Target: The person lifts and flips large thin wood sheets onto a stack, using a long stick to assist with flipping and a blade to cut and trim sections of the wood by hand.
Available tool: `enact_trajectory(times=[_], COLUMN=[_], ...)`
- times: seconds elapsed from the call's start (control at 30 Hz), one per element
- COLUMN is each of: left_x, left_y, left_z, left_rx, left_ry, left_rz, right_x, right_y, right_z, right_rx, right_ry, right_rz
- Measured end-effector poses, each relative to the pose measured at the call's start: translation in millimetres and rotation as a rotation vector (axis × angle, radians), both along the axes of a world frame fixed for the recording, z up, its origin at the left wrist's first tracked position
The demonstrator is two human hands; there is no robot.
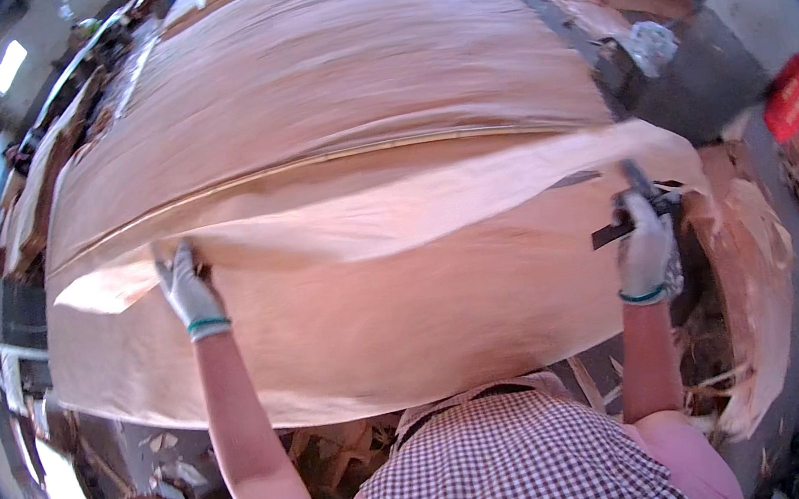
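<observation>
A wide, thin sheet of pale wood veneer (345,221) is lifted and curled across a broad veneer stack (407,309) in front of me. My left hand (191,289), in a white glove with a green cuff, pinches the lifted sheet near its left end. At the right end, my right hand (645,242), gloved the same way, is closed round a dark tool (641,179). Its exact kind is blurred. A black flat strip juts out left of that hand; I cannot tell if it belongs to the tool. The sheet's right end bulges out beyond my right hand.
More veneer (335,66) spreads beyond a thin raised edge. Torn veneer sheets (754,294) hang at the right, near a red sign (792,100). Veneer scraps (347,463) litter the floor below the stack. Another stack (58,188) stands at the far left.
</observation>
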State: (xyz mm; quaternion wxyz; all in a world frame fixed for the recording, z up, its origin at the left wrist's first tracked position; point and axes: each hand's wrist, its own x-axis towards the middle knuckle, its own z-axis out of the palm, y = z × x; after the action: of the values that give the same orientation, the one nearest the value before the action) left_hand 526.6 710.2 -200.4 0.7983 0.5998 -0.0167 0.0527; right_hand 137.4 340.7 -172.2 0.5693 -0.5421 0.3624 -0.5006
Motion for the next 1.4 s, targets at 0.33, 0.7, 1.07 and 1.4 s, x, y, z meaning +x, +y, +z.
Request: enact_trajectory(times=[0.33, 0.7, 1.07, 1.4], left_x=[43, 39, -28, -29], left_y=[86, 64, 16, 3], left_z=[-193, -215, -188, -199], left_rx=[0.186, 0.312, 0.54, 0.657], left_ry=[0.468, 0.468, 0.504, 0.459], left_rz=[0.139, 0.248, 0.133, 0.123], right_x=[14, 18, -12, -22], right_y=[43, 40, -7, -26], right_z=[-181, -200, -232, -230], right_rx=[0.763, 0.642, 0.448, 0.537], right_ry=[0.222, 0.314, 0.48, 0.391], right_rz=[0.143, 0.069, -0.113, -0.119])
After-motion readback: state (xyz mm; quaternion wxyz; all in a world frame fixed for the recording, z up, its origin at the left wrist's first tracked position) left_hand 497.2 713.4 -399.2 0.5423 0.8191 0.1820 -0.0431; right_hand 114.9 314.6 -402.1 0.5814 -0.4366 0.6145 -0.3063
